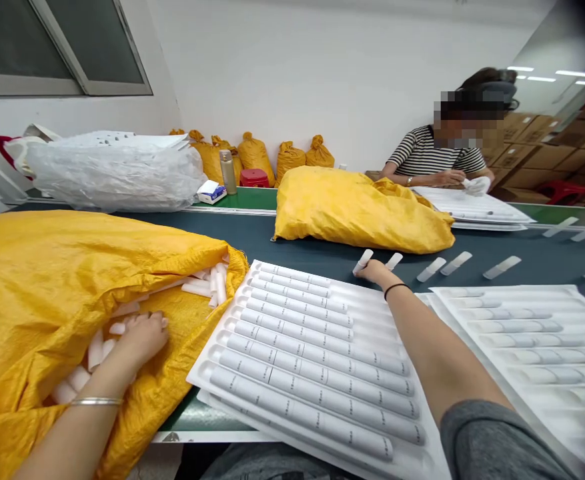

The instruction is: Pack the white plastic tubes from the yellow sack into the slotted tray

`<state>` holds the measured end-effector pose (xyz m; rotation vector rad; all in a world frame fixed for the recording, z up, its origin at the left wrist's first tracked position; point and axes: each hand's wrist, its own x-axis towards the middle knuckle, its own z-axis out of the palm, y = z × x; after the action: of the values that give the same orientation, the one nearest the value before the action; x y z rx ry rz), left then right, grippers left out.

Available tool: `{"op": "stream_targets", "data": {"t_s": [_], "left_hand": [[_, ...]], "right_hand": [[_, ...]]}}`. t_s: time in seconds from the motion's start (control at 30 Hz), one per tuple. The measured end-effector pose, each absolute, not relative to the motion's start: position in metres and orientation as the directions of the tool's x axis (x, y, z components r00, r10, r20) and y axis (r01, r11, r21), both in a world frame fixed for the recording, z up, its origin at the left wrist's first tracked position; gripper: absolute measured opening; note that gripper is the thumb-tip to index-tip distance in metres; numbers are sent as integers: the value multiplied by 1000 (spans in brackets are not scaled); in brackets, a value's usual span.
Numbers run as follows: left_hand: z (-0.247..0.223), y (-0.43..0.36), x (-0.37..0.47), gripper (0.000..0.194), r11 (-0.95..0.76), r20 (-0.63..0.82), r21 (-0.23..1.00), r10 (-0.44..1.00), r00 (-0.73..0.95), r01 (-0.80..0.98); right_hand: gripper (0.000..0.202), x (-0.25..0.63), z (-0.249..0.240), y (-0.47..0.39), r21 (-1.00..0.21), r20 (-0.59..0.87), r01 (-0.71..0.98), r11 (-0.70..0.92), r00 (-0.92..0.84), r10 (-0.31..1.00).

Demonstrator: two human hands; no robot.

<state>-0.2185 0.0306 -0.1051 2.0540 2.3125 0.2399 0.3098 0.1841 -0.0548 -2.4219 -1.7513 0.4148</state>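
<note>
My left hand [145,338] reaches into the mouth of a yellow woven sack [97,260], its fingers curled. Loose white tubes [217,283] lie in the sack, and some touch that hand; whatever is within its fingers is hidden. My right hand [376,272] stretches over the dark belt, closed around a white capped tube [363,261] that leans up from the fingers. Between my arms, a white moulded tray [367,303] bears rows of white tubes with small printed marks [297,347]. The rows are longer near me and shorter at the far side.
Several capped tubes [456,263] stand on the belt [242,233] to the right. Another part-filled tray [572,297] lies at right. Beyond are a second yellow sack [357,207], a plastic-wrapped stack [112,170], a bottle [227,172], and a co-worker [432,150] at a tray.
</note>
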Motion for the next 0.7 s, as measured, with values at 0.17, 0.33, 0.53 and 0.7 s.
{"op": "stream_targets", "data": {"t_s": [0.17,0.33,0.53,0.7], "left_hand": [[-103,29,-185,32,86,-57,200,995,-76,976],[-75,18,-153,43,49,4,497,998,-59,866],[-56,5,-126,35,-216,258,597,964,70,773],[-45,-5,-101,29,-433,444,484,870,212,761]], "right_hand": [[28,307,-39,164,-140,-261,956,-259,217,941],[21,272,-52,106,-240,-246,966,100,-160,956],[24,252,-54,75,-189,-67,954,234,-250,966],[23,233,-23,45,-493,133,810,318,-291,948]]}}
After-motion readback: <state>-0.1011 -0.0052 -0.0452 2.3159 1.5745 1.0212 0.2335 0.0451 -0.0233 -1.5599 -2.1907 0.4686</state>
